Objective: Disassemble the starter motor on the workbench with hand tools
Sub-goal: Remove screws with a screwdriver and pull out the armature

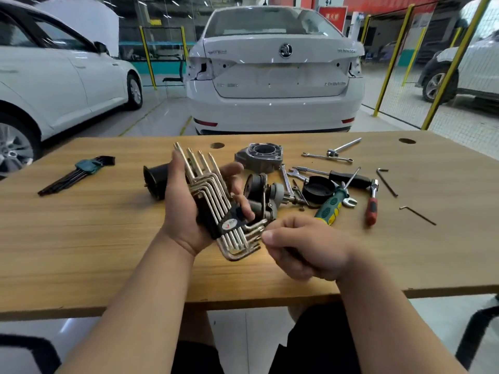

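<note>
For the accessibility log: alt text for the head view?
The left hand holds a silver key set in a black holder above the wooden workbench; the right hand, fingers curled, meets the keys' short ends. Starter motor parts and hand tools lie behind.

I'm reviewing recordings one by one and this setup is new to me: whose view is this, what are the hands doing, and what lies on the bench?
No robot: one picture, from a camera on a person's head, looking down at their hands. The left hand grips a silver key set in a black holder; the right hand has its fingertips at the keys' short ends. On the workbench lie a dark key set, a grey housing, a black cylinder, a screwdriver and a ratchet.
</note>
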`<action>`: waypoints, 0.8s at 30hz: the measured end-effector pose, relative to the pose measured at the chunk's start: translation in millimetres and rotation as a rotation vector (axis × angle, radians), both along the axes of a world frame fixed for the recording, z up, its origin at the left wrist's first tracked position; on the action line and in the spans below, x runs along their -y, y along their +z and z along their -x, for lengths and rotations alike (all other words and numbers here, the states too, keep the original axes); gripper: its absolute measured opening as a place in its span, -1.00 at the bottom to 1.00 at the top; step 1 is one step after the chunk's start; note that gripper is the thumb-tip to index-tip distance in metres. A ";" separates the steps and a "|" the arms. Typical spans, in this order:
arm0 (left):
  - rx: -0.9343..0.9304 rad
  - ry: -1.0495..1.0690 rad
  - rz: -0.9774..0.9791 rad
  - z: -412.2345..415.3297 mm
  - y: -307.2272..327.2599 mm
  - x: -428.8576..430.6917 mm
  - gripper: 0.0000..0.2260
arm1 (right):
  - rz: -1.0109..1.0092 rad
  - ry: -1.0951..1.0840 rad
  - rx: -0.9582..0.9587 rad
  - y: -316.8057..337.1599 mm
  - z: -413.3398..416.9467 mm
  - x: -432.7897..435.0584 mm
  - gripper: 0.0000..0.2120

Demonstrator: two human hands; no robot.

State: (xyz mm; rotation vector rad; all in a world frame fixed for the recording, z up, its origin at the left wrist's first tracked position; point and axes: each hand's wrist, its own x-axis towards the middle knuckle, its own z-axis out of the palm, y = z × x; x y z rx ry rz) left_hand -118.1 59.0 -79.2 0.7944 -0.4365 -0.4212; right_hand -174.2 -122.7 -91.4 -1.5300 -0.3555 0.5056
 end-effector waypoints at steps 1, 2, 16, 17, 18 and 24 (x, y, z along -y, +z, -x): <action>-0.030 -0.077 -0.022 0.2 -5.4 -1.8 -0.21 | -0.123 -0.091 -0.002 1.0 -3.7 0.6 -0.70; -0.067 -0.142 -0.044 0.5 -10.9 -2.7 -0.19 | -0.207 -0.203 0.047 1.1 -8.0 -0.8 -0.70; -0.180 -0.286 -0.215 -2.6 -22.8 -9.9 -0.18 | 0.629 -0.340 0.726 26.0 -25.8 -38.9 -0.70; -0.178 -0.286 -0.219 -2.2 -22.3 -10.0 -0.19 | 0.674 -0.321 0.756 29.2 -25.7 -39.4 -0.69; -0.167 -0.285 -0.223 -1.6 -22.1 -10.4 -0.20 | 0.712 -0.300 0.782 33.3 -25.6 -40.8 -0.67; -0.117 -0.266 -0.209 -1.4 -25.8 -13.8 -0.20 | 0.913 -0.104 0.827 56.0 -24.7 -58.9 -0.54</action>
